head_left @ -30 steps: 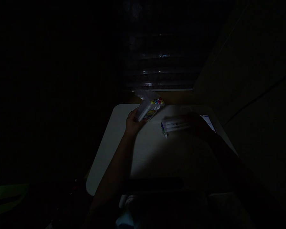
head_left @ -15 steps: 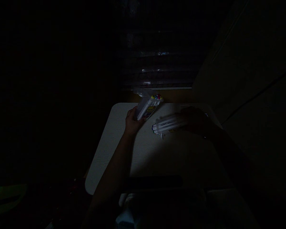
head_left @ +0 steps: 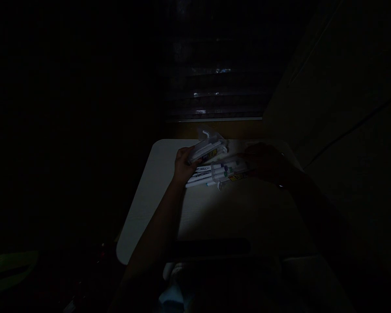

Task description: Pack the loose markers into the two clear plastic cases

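No text can be read here: the scene is too dark. The pack of markers (head_left: pixel 208 150) bears a yellow label with dark print too small to make out, the loose markers (head_left: pixel 224 170) carry another yellow patch, and black lettering on the barrels beside them is only a blur

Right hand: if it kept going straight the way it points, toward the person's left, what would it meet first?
Probably the left hand and its clear marker pack. The right hand holds a bundle of markers; depth is unclear in the dark.
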`<action>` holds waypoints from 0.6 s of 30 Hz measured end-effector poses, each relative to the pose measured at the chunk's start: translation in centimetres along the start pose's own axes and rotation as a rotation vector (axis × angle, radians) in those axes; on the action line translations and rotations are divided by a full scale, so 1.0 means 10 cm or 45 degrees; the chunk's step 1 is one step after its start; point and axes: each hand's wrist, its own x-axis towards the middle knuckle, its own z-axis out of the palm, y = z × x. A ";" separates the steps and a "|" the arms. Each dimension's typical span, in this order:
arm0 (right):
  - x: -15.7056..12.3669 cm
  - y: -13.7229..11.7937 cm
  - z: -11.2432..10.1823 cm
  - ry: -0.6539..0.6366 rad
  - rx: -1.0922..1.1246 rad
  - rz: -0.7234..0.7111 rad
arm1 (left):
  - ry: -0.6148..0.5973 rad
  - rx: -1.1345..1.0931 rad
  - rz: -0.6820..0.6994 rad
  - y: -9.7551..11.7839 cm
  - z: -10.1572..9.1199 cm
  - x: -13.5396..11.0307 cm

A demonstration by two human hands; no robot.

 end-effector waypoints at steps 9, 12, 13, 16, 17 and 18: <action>-0.11 0.22 -0.12 -0.003 -0.010 0.004 | -0.151 -0.323 -0.174 -0.05 -0.06 -0.01; -0.17 0.30 -0.12 0.034 -0.022 0.016 | -0.173 -0.468 -0.279 -0.05 -0.06 -0.03; -0.19 0.31 -0.13 0.032 -0.033 0.022 | -0.174 -0.484 -0.292 -0.05 -0.06 -0.03; -0.25 0.30 -0.20 0.015 -0.083 0.052 | -0.165 -0.488 -0.316 -0.05 -0.06 -0.03; -0.26 0.29 -0.23 0.008 -0.097 0.062 | -0.159 -0.481 -0.320 -0.05 -0.06 -0.03; -0.28 0.29 -0.25 -0.002 -0.110 0.071 | -0.154 -0.473 -0.323 -0.05 -0.06 -0.03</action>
